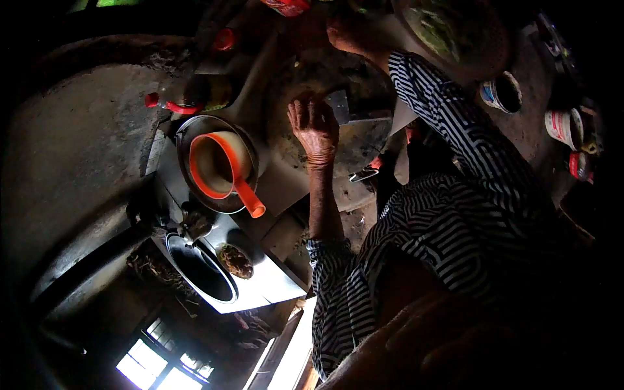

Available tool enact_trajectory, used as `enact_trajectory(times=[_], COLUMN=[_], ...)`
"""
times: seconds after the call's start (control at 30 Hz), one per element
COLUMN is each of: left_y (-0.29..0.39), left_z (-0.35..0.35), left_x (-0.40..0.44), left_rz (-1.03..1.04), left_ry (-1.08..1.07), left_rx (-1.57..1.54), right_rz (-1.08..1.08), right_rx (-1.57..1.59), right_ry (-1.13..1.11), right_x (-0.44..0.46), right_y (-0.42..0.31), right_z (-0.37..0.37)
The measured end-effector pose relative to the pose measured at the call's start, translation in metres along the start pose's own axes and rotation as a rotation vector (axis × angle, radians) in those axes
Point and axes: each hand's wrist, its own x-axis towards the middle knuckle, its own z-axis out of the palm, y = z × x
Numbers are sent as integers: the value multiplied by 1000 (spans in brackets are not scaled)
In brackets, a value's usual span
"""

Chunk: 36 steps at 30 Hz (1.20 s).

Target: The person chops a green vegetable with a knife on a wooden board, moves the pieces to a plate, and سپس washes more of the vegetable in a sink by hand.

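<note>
Leaning over the round chopping board [289, 153], you have your hands well apart. Your left hand [313, 130] is palm down, left of the board's middle, its fingers loosely bent; you cannot tell from here whether anything lies beneath them. Your right hand [348, 37] reaches to the board's far edge, where shade hides its fingertips, so whether it grips something cannot be told.

The cleaver [338, 106] shows on the board just beside your left fingers, its pale blade between that hand and the right edge. The step in hand looks like arranging or fetching something at the far edge, with the cutting tool set aside. Your next move calls for keeping the left fingers clear of the blade.

Farther out, beyond the board's left edge, a basin [184, 138] holds an orange dipper [248, 195]. Past the far right edge, greens [439, 29] lie in a wide round vessel [486, 64].
</note>
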Motion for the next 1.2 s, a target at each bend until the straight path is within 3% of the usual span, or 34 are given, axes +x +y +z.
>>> enact_trajectory(times=[0.53,0.87,0.97,1.13,1.2], left_y=[-14,-15,-13,-7,-10], left_z=[-25,-29,-26,-24,-22], left_x=[-34,-41,-40,-26,-25], left_rz=[-132,-203,-196,-184,-196], left_ry=[-8,-43,-13,-18,-7], left_rx=[-54,-33,-22,-20,2], right_rz=[-21,-142,-26,-191,-187], right_rx=[18,71,-40,-28,48], right_ry=[-39,79,-668,-167,-179], right_x=[31,106,172,38,5], right_y=[11,38,26,-77,-112], right_z=[24,53,33,-60,-121])
